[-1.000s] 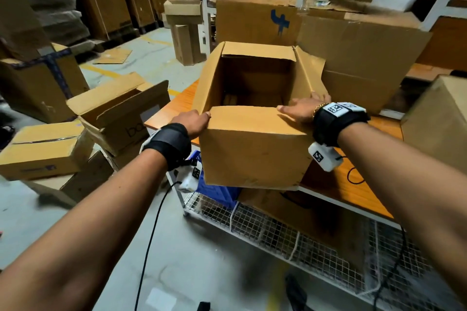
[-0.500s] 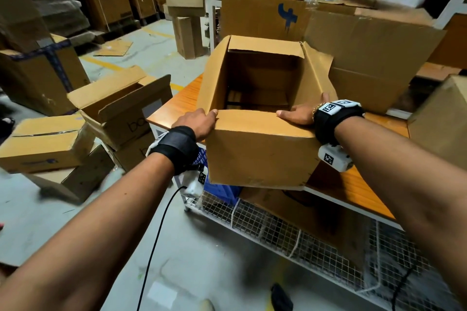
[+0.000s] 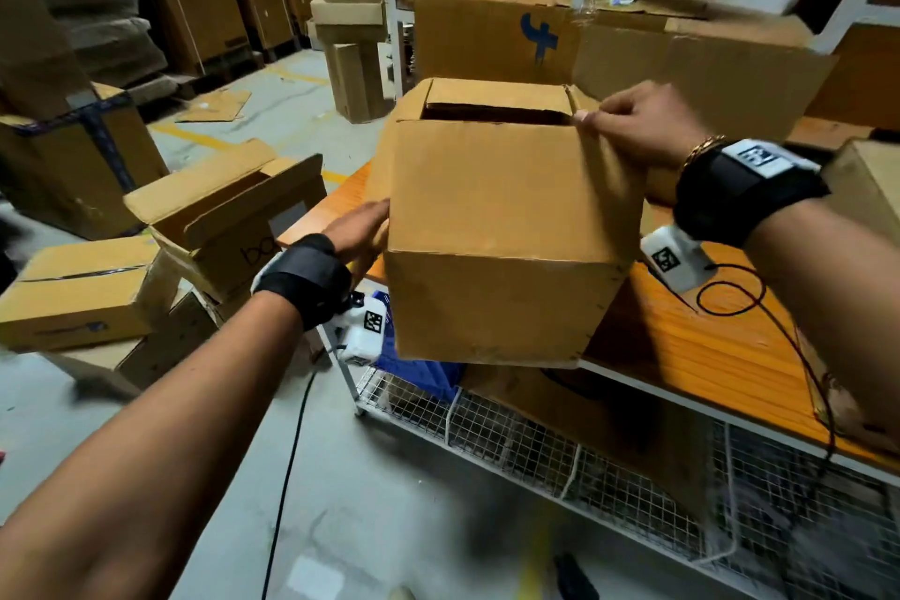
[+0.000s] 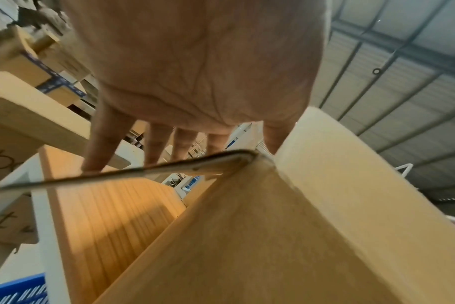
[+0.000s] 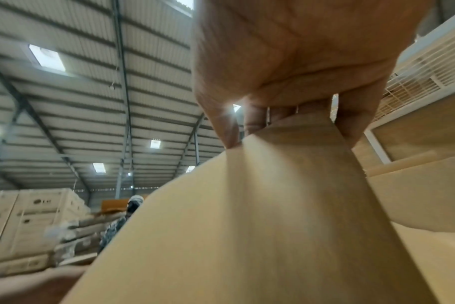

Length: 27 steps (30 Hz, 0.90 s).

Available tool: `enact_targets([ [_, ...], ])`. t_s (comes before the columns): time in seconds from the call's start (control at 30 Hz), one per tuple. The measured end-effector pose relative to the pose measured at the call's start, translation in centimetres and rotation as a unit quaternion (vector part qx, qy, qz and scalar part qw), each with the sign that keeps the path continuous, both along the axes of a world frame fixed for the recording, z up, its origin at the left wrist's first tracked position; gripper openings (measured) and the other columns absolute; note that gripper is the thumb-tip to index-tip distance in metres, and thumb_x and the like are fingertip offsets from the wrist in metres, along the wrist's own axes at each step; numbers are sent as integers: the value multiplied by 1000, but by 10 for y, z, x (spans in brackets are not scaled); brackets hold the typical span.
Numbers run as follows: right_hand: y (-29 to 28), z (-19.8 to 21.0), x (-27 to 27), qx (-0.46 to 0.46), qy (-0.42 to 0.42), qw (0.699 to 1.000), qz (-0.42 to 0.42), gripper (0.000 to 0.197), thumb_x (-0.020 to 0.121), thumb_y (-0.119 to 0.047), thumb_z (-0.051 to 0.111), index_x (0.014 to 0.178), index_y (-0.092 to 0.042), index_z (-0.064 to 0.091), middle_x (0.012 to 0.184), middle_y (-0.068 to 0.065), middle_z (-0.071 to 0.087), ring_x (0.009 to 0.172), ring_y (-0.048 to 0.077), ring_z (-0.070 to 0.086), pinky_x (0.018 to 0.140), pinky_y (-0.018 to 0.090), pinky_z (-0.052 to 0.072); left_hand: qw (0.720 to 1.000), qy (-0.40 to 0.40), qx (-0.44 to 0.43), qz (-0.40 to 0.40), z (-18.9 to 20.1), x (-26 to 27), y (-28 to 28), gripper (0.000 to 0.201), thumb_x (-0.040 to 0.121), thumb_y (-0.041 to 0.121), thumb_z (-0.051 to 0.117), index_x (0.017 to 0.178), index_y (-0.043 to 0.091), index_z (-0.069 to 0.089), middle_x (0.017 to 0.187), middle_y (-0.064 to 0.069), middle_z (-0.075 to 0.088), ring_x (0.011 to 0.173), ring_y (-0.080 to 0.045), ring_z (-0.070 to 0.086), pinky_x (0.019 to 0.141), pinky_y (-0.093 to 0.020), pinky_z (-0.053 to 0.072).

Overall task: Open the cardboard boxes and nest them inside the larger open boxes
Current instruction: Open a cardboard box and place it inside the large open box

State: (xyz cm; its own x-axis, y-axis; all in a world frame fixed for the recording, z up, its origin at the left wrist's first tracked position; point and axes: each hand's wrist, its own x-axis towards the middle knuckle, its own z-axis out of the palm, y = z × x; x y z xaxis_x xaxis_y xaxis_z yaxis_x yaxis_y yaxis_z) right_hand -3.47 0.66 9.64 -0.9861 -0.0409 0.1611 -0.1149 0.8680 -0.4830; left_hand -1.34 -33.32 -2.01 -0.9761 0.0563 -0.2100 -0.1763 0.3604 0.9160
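Warehouse shelving and stacked cartons (image 3: 492, 29) stand behind your orange worktop (image 3: 682, 346), where the box (image 3: 496, 229) tips at the near-left corner. Your right hand (image 3: 638, 122) pinches its right flap; your left hand (image 3: 360, 229), fingers (image 4: 99, 144) straight, presses its left side.

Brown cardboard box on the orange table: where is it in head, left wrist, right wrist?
Head: brown cardboard box at centre, tilted, right hand pinching its upper right flap corner.
Left wrist: lower right half, left hand spread at its side.
Right wrist: fills the lower centre, flap pinched under the fingers.
Shared landmark: orange wooden table, also in left wrist; not visible in right wrist.
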Motion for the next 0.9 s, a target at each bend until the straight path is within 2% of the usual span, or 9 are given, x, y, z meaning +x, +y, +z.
enact_targets([
  [0.07,4,14,8,-9,-50,999,7,44,93,-55,54,106,-17,72,103,7,65,89,24,59,70,33,46,998,7,57,-18,10,3,5,36,103,33,38,132,14,49,126,0,54,123,-16,48,77,-13,47],
  [0.17,7,14,9,-5,-71,997,-6,52,93,-58,51,111,-13,68,107,12,66,86,28,63,66,34,53,995,31,84,31,27,18,18,48,105,44,25,124,12,54,117,7,53,97,-2,54,72,-17,38],
  [0.3,5,-18,-9,-132,-138,980,-63,57,93,-55,54,127,-10,50,128,18,55,109,37,58,85,53,55,993,38,109,40,12,9,19,78,84,78,38,128,17,57,130,0,59,121,-16,52,107,-36,36],
  [0.37,-4,-33,-14,-176,-180,963,-98,68,92,-56,55,140,-12,37,125,15,49,109,34,53,89,49,49,995,83,35,44,0,3,13,71,69,79,59,99,14,63,101,-4,61,97,-19,56,86,-33,42],
  [0.43,-12,-47,-23,-181,-201,955,-122,82,91,-60,54,149,-10,25,121,14,48,106,31,51,88,44,43,990,123,-25,65,-8,1,12,57,77,63,64,87,6,61,84,-11,57,80,-22,55,70,-32,41],
  [0.53,-21,-59,-35,-167,-222,952,-126,83,87,-66,54,144,-8,36,139,12,47,117,25,48,93,38,40,981,165,-76,67,-13,5,12,59,84,59,58,96,1,66,101,-13,63,93,-31,61,82,-39,50],
  [0.67,-24,-63,-42,-123,-299,940,-113,62,88,-75,38,103,-16,55,122,11,50,113,26,49,103,40,37,960,217,-170,43,-12,8,18,46,98,43,50,108,1,66,113,-11,57,100,-25,54,88,-37,45],
  [0.8,-36,-55,-28,-100,-329,933,-108,89,92,-73,29,148,-4,36,134,16,46,120,30,49,101,39,38,951,230,-200,62,-23,3,17,57,96,52,44,113,2,66,119,-7,55,109,-26,52,93,-40,44],
  [0.9,-39,-51,-18,-111,-329,931,-116,88,96,-68,27,152,0,23,143,21,41,109,30,49,87,36,40,948,224,-215,74,-26,0,20,57,96,53,44,115,5,65,124,-4,53,113,-24,50,96,-41,44],
])
